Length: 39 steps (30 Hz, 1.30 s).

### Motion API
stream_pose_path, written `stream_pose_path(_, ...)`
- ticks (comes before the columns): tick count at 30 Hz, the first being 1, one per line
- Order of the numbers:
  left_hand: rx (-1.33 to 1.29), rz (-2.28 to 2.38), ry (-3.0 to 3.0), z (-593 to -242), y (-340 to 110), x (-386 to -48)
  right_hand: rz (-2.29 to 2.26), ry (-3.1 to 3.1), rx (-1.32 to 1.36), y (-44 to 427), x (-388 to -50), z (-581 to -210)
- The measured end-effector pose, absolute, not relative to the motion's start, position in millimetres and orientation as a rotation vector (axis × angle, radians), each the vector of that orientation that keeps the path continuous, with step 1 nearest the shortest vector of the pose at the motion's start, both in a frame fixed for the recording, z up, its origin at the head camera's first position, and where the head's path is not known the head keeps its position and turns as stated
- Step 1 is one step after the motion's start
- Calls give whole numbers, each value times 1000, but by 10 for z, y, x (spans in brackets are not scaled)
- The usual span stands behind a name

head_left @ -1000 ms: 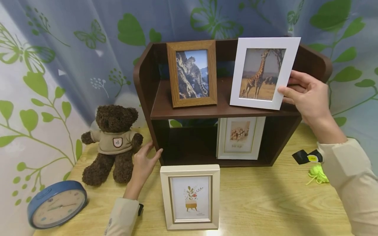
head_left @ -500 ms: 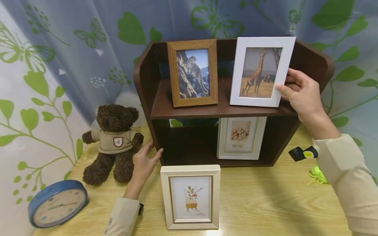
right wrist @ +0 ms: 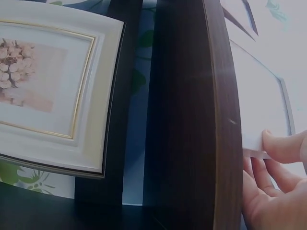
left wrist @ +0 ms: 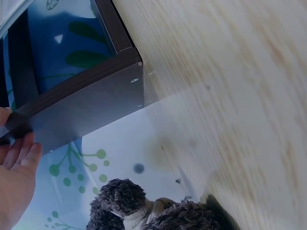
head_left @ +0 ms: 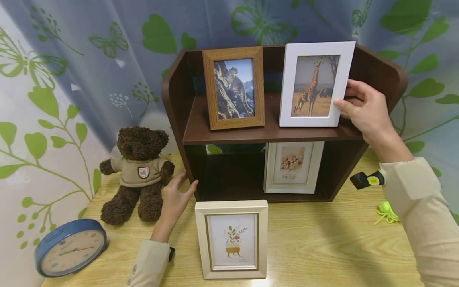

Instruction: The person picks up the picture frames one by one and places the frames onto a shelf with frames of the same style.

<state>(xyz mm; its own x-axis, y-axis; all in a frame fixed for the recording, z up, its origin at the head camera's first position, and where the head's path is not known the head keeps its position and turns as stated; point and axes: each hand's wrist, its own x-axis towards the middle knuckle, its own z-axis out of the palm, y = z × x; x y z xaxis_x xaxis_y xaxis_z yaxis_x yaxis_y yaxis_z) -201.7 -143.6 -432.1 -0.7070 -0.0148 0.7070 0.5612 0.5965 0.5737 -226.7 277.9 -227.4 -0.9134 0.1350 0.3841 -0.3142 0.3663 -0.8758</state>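
Observation:
On the upper board of a dark brown shelf (head_left: pixel 222 136), the right hand (head_left: pixel 369 113) pinches the right edge of a white frame (head_left: pixel 345 85) with a giraffe picture, thumb in front and fingers behind. The right wrist view shows that hand (right wrist: pixel 278 182) at the frame's edge. A brown wooden frame (head_left: pixel 211 99) with a leopard picture stands to its left. The left hand (head_left: pixel 175 201) grips the shelf's left side panel low down; in the left wrist view, the thumb and fingers of this hand (left wrist: pixel 19 177) lie on either side of the panel (left wrist: pixel 86 110).
A cream frame (head_left: pixel 201 239) stands on the table (head_left: pixel 322 247) before the shelf. Another pale frame (head_left: pixel 269 167) is on the lower level. A teddy bear (head_left: pixel 140 171) and a blue clock (head_left: pixel 71 247) are at the left, green yarn (head_left: pixel 387 212) at the right.
The right hand and the giraffe frame have shifted slightly left and up, and the frame is more upright and faces more forward. The left hand has stayed in place.

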Motion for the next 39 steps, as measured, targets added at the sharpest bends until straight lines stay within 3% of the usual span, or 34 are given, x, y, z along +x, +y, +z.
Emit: stream_pose_path(39, -397, -1096, -2163, -4292, -1422, -1982, 1448, -2387, 141, 2783, -2356, -2226)
